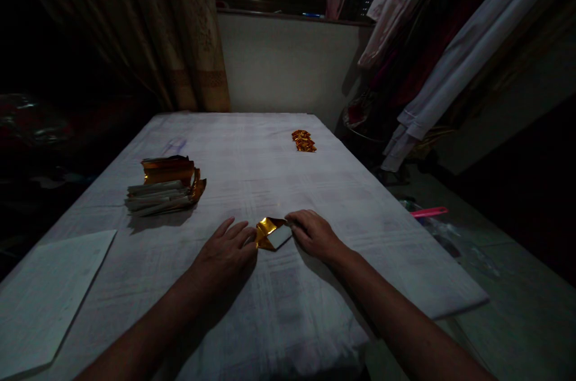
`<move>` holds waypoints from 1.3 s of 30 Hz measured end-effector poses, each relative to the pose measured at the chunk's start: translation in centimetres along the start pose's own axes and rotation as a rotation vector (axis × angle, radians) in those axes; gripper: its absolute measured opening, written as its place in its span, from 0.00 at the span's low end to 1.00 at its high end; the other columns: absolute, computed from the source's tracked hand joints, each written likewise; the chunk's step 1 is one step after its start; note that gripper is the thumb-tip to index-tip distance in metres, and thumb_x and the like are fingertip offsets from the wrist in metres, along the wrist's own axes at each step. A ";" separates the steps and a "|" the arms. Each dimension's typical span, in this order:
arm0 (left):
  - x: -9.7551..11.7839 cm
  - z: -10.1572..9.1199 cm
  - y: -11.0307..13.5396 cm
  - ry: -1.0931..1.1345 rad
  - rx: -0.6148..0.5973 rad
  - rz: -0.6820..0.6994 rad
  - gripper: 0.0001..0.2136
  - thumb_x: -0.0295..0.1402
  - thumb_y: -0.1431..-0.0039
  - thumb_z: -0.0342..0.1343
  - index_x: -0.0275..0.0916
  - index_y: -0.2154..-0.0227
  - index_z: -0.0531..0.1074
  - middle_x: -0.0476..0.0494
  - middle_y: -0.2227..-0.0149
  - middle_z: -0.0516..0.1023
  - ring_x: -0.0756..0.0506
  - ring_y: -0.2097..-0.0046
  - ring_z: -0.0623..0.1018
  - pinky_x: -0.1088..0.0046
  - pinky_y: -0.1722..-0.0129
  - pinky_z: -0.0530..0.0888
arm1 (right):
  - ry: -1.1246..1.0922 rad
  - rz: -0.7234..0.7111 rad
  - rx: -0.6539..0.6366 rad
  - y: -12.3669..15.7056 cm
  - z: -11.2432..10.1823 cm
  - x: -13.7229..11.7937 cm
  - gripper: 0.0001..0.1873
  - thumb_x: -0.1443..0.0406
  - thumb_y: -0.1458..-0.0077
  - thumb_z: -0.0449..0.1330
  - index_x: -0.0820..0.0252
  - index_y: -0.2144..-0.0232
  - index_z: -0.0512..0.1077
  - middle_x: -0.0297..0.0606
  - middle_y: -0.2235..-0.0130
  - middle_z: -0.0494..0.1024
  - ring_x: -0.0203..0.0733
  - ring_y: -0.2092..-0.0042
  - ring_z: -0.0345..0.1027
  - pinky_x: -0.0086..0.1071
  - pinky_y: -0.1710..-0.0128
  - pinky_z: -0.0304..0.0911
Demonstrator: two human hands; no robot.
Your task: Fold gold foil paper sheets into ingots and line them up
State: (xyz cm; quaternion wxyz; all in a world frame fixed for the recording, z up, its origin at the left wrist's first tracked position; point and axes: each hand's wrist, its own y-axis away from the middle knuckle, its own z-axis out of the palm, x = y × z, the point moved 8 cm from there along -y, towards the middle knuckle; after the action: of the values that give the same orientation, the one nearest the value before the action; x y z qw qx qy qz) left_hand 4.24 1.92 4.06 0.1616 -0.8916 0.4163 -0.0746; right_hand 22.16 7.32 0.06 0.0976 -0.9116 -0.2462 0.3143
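- The gold foil sheet (266,226) lay on the tabletop near its front edge, between the two hands, partly folded, with gold faces to the left and a pale face exposed toward the right.
- The hands were apart, one at each end of the sheet.
- The left hand (227,251) was positioned at the left end, thumb and fingertips against or just beside the foil; whether it gripped the sheet could not be determined.
- The right hand (312,233) pinched the right corner between thumb and fingers.
- The stack of foil sheets (157,196), gold and grey, sat to the left, beyond the left hand.
- The folded gold pieces (304,142) lay grouped near the far right corner.
- The white panel (49,297) lay flat at the near left.
- The checked tablecloth (252,171) covered the work surface.
- The curtain (180,33) hung beyond the far left corner; the pink cup (335,2) stood on the window ledge.
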 end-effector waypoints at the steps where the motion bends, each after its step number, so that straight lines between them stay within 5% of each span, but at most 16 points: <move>1: 0.1 -0.1 -0.1 -0.009 0.002 -0.034 0.08 0.24 0.37 0.52 0.39 0.62 0.74 0.41 0.53 0.79 0.39 0.50 0.77 0.50 0.43 0.69 | -0.012 0.017 -0.008 0.3 0.0 -0.1 0.16 0.71 0.43 0.55 0.56 0.53 0.73 0.42 0.56 0.80 0.47 0.55 0.72 0.41 0.54 0.66; 7: 1.7 0.6 0.0 0.064 -0.011 -0.236 0.08 0.26 0.37 0.51 0.38 0.58 0.73 0.39 0.57 0.79 0.39 0.56 0.78 0.57 0.54 0.76 | -0.137 0.007 -0.065 1.8 0.1 -1.3 0.27 0.76 0.57 0.55 0.54 0.53 0.72 0.40 0.52 0.79 0.48 0.50 0.71 0.44 0.50 0.63; 12: 2.3 1.4 -0.1 0.069 -0.011 -0.268 0.13 0.26 0.39 0.55 0.38 0.52 0.71 0.37 0.52 0.79 0.38 0.54 0.78 0.57 0.55 0.77 | -0.186 -0.006 -0.054 2.3 0.1 -1.7 0.20 0.74 0.51 0.60 0.53 0.55 0.72 0.38 0.54 0.80 0.48 0.51 0.72 0.43 0.51 0.62; 18: 1.7 1.4 -0.2 0.054 0.021 -0.248 0.07 0.27 0.37 0.55 0.38 0.58 0.74 0.41 0.59 0.79 0.40 0.61 0.79 0.60 0.62 0.78 | -0.140 -0.053 -0.063 2.2 0.1 -2.7 0.12 0.72 0.46 0.63 0.55 0.59 0.73 0.36 0.59 0.80 0.45 0.56 0.71 0.40 0.55 0.59; 31: 0.8 1.2 1.3 0.175 0.098 -0.137 0.12 0.24 0.32 0.49 0.40 0.52 0.73 0.37 0.48 0.79 0.38 0.45 0.77 0.46 0.44 0.73 | -0.025 -0.291 -0.041 2.0 0.5 -4.8 0.06 0.63 0.38 0.62 0.52 0.58 0.76 0.41 0.53 0.80 0.46 0.53 0.72 0.42 0.54 0.63; 39: 2.2 1.4 2.8 0.277 0.097 -0.167 0.13 0.26 0.31 0.49 0.40 0.47 0.71 0.37 0.47 0.78 0.39 0.44 0.76 0.52 0.46 0.77 | -0.024 -0.323 -0.053 2.2 0.6 -5.6 0.05 0.63 0.37 0.61 0.53 0.60 0.78 0.41 0.55 0.81 0.45 0.55 0.73 0.41 0.57 0.63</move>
State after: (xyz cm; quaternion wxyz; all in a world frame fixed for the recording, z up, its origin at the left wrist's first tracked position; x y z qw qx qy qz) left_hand 4.03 -1.11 1.77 0.1386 -0.8955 0.3550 -0.2300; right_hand 18.78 2.57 1.78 0.1197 -0.8586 -0.3990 0.2987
